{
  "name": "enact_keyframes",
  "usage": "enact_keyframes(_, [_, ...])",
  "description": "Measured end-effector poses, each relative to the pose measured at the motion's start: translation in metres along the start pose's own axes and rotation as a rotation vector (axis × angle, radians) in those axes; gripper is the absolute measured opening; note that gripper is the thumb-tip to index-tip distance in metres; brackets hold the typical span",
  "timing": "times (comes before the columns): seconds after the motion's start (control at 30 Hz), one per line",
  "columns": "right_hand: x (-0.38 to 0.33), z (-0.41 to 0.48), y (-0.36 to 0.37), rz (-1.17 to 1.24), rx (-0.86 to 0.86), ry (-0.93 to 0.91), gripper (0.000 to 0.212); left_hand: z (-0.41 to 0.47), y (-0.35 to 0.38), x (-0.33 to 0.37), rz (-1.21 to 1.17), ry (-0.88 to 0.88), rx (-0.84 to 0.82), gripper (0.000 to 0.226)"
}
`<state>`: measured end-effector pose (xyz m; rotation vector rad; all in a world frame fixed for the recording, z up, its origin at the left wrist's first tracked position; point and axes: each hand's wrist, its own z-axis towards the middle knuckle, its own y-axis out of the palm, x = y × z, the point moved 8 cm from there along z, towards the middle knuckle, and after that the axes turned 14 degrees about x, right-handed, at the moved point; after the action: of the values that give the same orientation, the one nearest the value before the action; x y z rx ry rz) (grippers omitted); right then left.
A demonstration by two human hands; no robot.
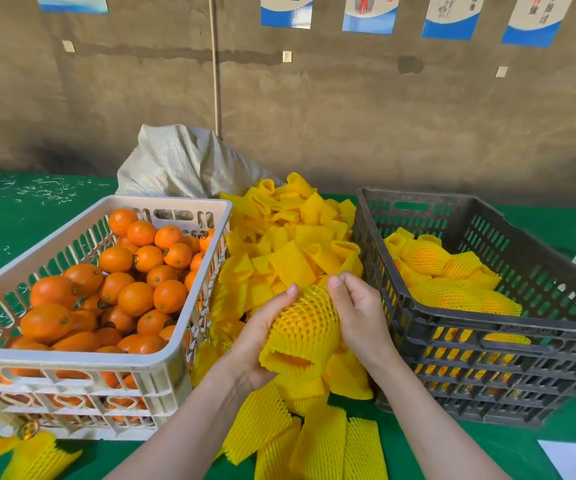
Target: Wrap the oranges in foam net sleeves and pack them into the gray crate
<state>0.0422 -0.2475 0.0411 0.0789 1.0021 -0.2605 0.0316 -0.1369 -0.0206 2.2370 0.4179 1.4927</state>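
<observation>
One orange point(302, 318) mid-wrap, held above the sleeve pile point(290, 244). White crate point(72, 358): heaped with bare oranges point(134, 299). Left hand point(262, 334) and right hand point(359, 313) both clamp fingers round the foam net sleeve point(300, 348), orange mostly inside. Gray crate point(374, 244): several wrapped oranges point(428, 258). Next, probably: seat sleeve fully, carry right, set down gently.

A rough, stained brown wall point(348, 116) fills the back. Posters point(286, 12) with blue lower bands hang along its top edge, with small pale tags point(287, 56) stuck below them. A cord point(215, 64) runs straight down the wall. The tabletop point(20, 220) is green, strewn at far left with pale shreds point(44, 192). A white woven sack point(182, 164) slumps against the wall.
</observation>
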Motion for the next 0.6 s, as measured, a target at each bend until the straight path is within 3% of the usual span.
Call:
enact_keyframes(0.13, [-0.003,0.006,0.005,0.009,-0.035,-0.032,0.031,-0.003,0.006,0.001,0.007,-0.059,-0.049,0.066])
enact_keyframes(0.23, [0.001,0.010,0.004,0.067,0.015,0.027,0.033,-0.004,0.012,0.007,-0.046,-0.006,-0.034,0.053])
enact_keyframes(0.3, [0.014,0.007,0.002,0.160,0.099,0.217,0.038,-0.004,0.014,0.008,-0.096,0.055,0.018,0.043])
enact_keyframes(0.4, [0.054,-0.021,0.015,0.408,0.133,0.761,0.055,-0.004,0.009,0.013,-0.059,0.222,0.182,0.044])
enact_keyframes(0.47, [0.063,-0.042,0.027,0.589,0.181,1.013,0.058,-0.007,0.003,0.019,0.030,0.359,0.307,0.044])
enact_keyframes(0.53, [0.066,-0.048,0.029,0.627,0.286,1.079,0.050,-0.012,0.002,0.023,0.076,0.449,0.347,0.042])
enact_keyframes(0.6, [0.067,-0.044,0.022,0.578,0.413,1.041,0.036,-0.012,0.003,0.017,0.029,0.402,0.319,0.038])
